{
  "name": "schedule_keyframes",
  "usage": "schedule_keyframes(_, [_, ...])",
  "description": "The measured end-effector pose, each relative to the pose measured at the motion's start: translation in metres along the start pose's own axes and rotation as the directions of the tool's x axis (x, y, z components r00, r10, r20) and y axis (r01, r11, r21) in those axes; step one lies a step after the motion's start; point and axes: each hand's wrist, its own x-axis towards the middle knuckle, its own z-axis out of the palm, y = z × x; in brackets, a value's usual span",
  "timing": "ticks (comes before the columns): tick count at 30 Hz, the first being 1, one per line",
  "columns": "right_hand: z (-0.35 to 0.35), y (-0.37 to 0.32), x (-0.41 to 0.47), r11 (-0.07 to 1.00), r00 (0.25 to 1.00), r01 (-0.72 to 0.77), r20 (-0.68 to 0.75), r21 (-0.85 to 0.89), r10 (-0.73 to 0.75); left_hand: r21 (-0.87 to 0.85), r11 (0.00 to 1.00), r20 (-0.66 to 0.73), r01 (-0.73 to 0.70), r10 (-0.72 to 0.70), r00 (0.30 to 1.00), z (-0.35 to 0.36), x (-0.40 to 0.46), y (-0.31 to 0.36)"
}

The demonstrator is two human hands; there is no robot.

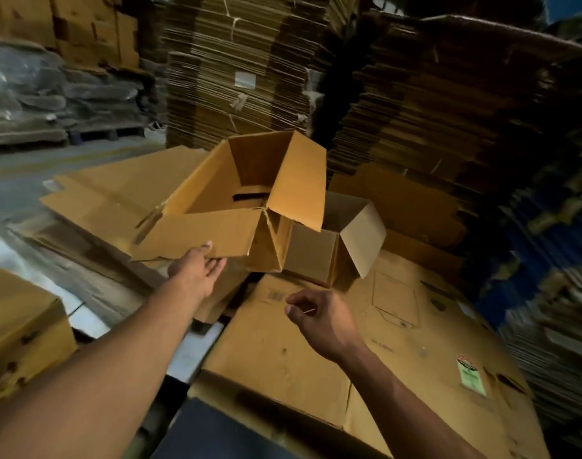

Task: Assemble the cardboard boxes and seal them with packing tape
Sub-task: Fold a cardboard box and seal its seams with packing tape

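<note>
The scene is dim and warm-toned, with the strongest light falling on the open cardboard box [250, 197] at centre, whose inner walls glow orange-yellow. Its raised flap casts a shadow onto the smaller box [319, 246] beside it. The upper right corner and the bottom edge sink into near black. A pale, washed-out patch shows on the floor [14, 173] at left. Wide-angle distortion bends the stacks of flattened cardboard [448, 134] toward the edges, where smeared motion blur softens detail, especially at right.
</note>
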Motion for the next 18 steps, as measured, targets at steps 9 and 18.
schedule_keyframes(9, [-0.038,0.0,-0.063,0.994,1.0,-0.009,0.003,-0.106,0.009,0.181,0.983,-0.017,-0.031,0.035,0.999,-0.004,-0.074,0.007])
schedule_keyframes(18, [-0.081,-0.015,-0.221,0.966,0.999,0.034,-0.01,-0.256,-0.037,0.24,0.969,-0.061,-0.061,0.078,0.995,-0.066,-0.272,0.013])
